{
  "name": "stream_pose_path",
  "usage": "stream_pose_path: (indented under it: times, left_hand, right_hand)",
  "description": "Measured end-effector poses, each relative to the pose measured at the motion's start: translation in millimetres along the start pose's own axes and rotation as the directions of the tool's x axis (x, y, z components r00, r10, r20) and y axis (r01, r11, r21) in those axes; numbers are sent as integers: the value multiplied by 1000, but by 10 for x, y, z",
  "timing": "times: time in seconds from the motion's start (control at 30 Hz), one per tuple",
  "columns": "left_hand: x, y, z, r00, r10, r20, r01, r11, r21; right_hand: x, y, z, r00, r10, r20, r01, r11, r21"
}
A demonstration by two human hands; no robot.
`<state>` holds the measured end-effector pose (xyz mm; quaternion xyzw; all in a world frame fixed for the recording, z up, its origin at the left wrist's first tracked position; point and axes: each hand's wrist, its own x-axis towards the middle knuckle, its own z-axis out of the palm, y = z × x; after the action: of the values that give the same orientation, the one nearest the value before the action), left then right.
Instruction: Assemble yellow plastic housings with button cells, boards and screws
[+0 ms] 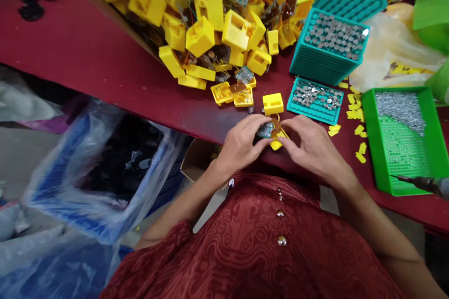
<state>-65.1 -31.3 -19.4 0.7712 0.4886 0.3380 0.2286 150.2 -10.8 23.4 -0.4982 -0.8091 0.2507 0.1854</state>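
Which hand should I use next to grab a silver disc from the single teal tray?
Probably your right hand, just below the teal tray. Your left hand is farther off, across the yellow casing. Both hands are occupied there, so the right would need freeing first.

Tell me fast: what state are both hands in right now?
Left hand: closed, holding the clear part.
Right hand: closed, holding the yellow case.

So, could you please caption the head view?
Left hand holding grey part, right hand holding yellow casing, near a teal tray.
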Motion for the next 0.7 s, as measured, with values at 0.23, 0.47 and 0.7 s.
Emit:
stream_pose_path:
  times: [0.23, 0.47, 0.7]
  left_hand:
    - [70, -26, -252, 995, 56, -88, -55, 998, 9]
    - [93, -74, -388, 992, 29, -127, -18, 996, 91]
    - [292, -8, -386, 985, 27, -168, -1, 988, 152]
  right_hand:
    - [390, 76, -141, 981, -170, -91, 157, 978, -136]
    - [765, 218, 85, 970, -202, 134, 230, 942, -245]
    - [340, 256, -368, 968, -56, -244, 112, 968, 223]
